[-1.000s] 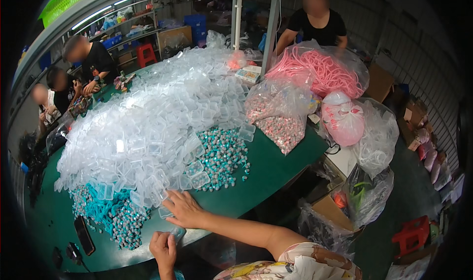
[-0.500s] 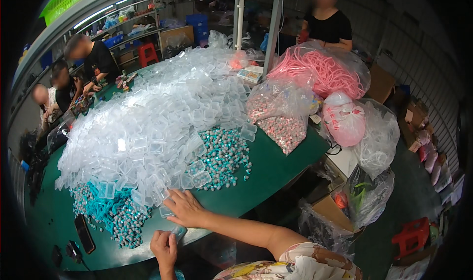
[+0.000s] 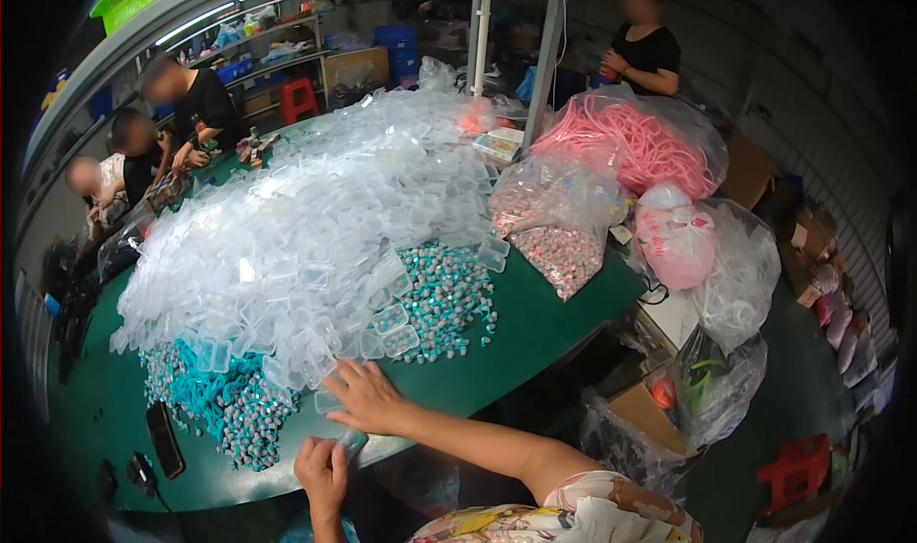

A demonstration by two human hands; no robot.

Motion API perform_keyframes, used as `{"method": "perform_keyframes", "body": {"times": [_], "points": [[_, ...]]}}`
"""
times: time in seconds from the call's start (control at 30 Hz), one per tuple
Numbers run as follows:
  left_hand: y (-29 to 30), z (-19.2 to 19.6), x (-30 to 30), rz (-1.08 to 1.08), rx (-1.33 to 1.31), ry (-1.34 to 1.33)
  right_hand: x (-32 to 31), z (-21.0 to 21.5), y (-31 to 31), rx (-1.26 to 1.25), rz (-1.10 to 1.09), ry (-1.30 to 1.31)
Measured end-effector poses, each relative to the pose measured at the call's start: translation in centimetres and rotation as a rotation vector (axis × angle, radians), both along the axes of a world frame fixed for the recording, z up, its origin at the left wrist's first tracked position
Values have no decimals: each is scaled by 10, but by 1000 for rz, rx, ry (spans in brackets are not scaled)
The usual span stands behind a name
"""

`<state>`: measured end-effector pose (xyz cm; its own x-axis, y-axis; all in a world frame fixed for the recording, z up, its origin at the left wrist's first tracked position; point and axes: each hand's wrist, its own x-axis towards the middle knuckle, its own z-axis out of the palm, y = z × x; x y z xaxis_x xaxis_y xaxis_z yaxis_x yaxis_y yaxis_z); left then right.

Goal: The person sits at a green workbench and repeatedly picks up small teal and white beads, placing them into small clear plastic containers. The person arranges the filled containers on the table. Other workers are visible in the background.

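Hands [image 3: 371, 400] face clear boxes [image 3: 296, 228] crowding the green table [image 3: 540, 338], bead piles [image 3: 447, 299] nearby.

Two bare hands [image 3: 321, 471] [image 3: 371, 400] at seven o'clock, two turquoise-and-grey bead heaps [image 3: 447, 304] [image 3: 250, 428], one smartphone [image 3: 164, 440] at eight, two red stools [image 3: 298, 98] [image 3: 795, 468], four co-workers [image 3: 208, 102]: three at ten, one at one.

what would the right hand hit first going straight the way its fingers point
The right hand would probably meet the near edge of the heap of clear plastic boxes; whether they touch now is unclear.
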<state>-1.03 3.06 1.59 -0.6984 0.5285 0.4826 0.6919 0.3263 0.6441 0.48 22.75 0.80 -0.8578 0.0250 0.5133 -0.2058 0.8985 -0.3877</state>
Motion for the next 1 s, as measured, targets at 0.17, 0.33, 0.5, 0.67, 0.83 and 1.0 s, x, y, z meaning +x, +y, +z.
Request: {"method": "perform_keyframes", "body": {"times": [0.17,0.33,0.5,0.67,0.83,1.0], "points": [[1,6,2,-16,-17,-28,0,-1,0,-22,-15,62],[1,3,1,2,11,3,1,4,-1,-51,-8,58],[2,4,1,5,0,24,-2,-1,-2,-48,-32,145],[0,5,1,-6,-4,32,-2,1,0,-80,-11,180],[-1,4,1,24,-23,40,1,4,3,-168,3,145],[-1,3,2,35,-44,63,2,2,5,-210,-6,193]]}}
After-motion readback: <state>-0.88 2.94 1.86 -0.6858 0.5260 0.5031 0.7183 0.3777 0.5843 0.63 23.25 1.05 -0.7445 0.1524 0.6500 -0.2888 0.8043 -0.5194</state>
